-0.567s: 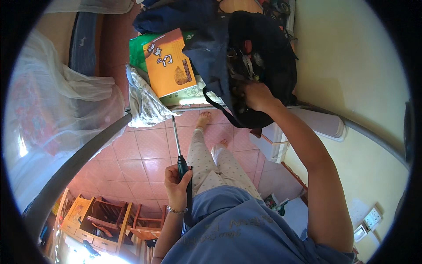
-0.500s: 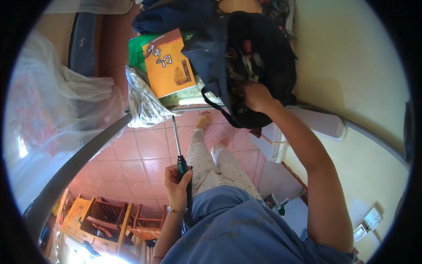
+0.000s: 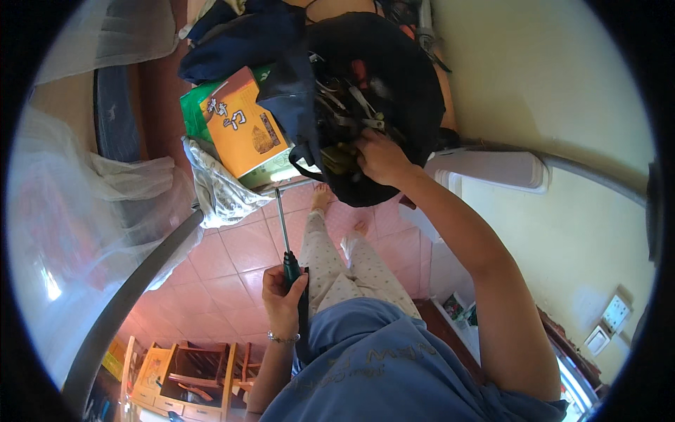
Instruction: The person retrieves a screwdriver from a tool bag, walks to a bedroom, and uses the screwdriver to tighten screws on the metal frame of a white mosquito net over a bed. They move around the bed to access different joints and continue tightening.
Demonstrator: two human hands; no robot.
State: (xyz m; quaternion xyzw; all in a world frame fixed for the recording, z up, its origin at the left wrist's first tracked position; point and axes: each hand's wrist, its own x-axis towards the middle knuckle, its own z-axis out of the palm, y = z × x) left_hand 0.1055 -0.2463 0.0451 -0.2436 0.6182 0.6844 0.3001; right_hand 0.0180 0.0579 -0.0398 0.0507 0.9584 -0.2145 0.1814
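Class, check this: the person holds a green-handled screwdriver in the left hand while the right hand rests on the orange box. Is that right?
Not quite. In the head view the right hand is not on the orange box; it reaches into the black bag among the tools. The rest holds: the left hand holds the green-handled screwdriver.

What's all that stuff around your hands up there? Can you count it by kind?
Screwdrivers, in the left hand: 1
Black tool bags, right hand inside: 1
Orange boxes: 1
Green boxes: 1
Total: 4
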